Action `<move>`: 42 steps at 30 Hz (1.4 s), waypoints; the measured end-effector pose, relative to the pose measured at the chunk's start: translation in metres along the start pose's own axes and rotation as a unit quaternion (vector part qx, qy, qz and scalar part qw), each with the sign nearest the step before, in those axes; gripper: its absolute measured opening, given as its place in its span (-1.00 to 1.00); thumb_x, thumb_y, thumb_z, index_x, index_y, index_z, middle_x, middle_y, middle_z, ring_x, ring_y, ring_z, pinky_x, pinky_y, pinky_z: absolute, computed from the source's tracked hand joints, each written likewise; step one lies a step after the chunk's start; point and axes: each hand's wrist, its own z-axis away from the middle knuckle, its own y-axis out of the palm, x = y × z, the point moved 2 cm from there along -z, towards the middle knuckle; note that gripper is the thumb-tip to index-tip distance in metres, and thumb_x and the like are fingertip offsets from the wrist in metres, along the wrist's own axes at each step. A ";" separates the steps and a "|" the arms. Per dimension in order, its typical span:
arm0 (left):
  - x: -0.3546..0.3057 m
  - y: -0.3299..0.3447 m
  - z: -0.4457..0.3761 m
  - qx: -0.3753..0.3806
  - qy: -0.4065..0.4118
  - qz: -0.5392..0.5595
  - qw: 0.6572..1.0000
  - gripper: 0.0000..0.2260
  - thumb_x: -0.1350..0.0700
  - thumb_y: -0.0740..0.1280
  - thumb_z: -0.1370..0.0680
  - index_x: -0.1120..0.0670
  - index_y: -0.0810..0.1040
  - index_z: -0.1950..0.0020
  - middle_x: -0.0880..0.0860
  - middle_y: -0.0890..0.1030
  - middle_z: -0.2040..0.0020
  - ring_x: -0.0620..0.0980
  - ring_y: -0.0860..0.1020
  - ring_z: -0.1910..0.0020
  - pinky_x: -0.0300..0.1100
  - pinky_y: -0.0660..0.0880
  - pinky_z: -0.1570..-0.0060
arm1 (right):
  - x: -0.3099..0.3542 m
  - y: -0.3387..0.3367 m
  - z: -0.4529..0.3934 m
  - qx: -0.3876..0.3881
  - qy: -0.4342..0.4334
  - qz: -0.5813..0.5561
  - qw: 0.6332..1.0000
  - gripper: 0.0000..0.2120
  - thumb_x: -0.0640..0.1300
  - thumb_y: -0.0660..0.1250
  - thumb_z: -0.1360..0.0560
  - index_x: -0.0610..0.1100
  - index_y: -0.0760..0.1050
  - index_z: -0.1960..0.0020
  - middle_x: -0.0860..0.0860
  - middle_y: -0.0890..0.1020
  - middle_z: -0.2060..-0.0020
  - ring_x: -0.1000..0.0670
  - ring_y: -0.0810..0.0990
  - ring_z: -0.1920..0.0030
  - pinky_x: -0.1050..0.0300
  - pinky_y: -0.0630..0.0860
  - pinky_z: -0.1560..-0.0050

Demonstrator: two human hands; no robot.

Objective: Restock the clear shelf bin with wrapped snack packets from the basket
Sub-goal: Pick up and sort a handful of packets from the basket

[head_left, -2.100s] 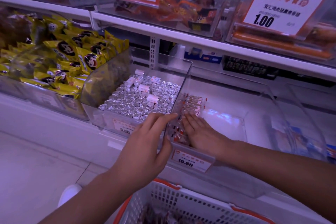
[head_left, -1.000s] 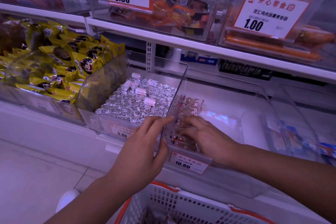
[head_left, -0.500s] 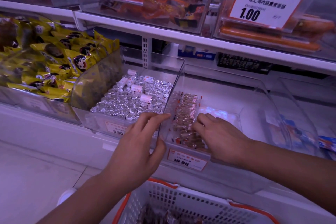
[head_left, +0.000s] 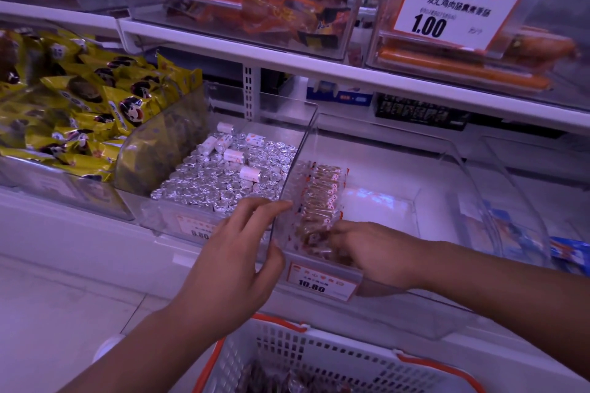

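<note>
- The clear shelf bin (head_left: 399, 169) sits on the lower shelf, and only a single row of wrapped snack packets (head_left: 319, 198) lies in it, against its left wall; the rest of its floor is bare.
- The left hand (head_left: 233, 262) is outside the bin with fingers straight and spread, fingertips against the left wall near the front corner, gripping nothing.
- The right hand (head_left: 373, 249) is inside the bin at the front end of the row, fingers curled down among the packets; I cannot tell whether it pinches 1 or only nudges them.
- The basket (head_left: 287, 348) stands just below the bin, more packets showing dark inside it.
- Judged step: squaring up the row just laid.
- To do it well, steady the wall with the left hand so the bin does not slide, press the packets flush and side by side, then start row 2 beside row 1.
- Risk: the slick wrappers may fan out and topple the row.
</note>
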 end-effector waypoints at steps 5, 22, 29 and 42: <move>0.000 0.000 0.000 0.006 0.002 -0.001 1.000 -0.57 -0.01 0.17 -0.53 -0.14 0.36 -0.42 -0.14 0.39 -0.24 -0.05 0.51 -0.13 -0.01 0.52 -0.05 | -0.007 -0.003 -0.001 0.076 0.028 -0.030 0.996 -0.61 0.16 0.45 -0.40 -0.16 0.61 0.02 -0.12 0.60 -0.08 -0.12 0.56 -0.07 0.06 0.50 -0.10; 0.001 0.001 0.000 0.002 0.001 0.004 1.000 -0.57 0.00 0.16 -0.53 -0.16 0.36 -0.41 -0.16 0.38 -0.24 -0.07 0.51 -0.13 -0.02 0.52 -0.03 | -0.003 0.001 -0.003 0.045 0.037 -0.038 0.998 -0.60 0.18 0.49 -0.37 -0.04 0.65 -0.09 -0.07 0.51 -0.16 -0.04 0.40 -0.20 0.11 0.37 -0.21; 0.001 0.001 0.000 0.002 0.005 0.001 1.000 -0.57 0.00 0.16 -0.53 -0.15 0.37 -0.41 -0.17 0.38 -0.23 -0.07 0.51 -0.11 -0.04 0.51 -0.02 | 0.008 -0.002 -0.003 -0.008 -0.001 -0.116 0.993 -0.66 0.03 0.48 -0.44 -0.05 0.63 -0.18 0.01 0.47 -0.14 0.02 0.53 -0.14 0.19 0.47 -0.19; 0.000 -0.003 -0.001 0.013 0.016 -0.009 1.000 -0.62 0.02 0.20 -0.55 -0.09 0.45 -0.37 -0.10 0.39 -0.29 -0.08 0.50 -0.18 -0.07 0.52 -0.07 | 0.009 -0.006 -0.014 -0.015 -0.026 -0.104 0.994 -0.41 0.07 0.38 -0.53 -0.08 0.33 -0.48 -0.05 0.44 -0.35 0.01 0.42 -0.36 0.37 0.25 -0.35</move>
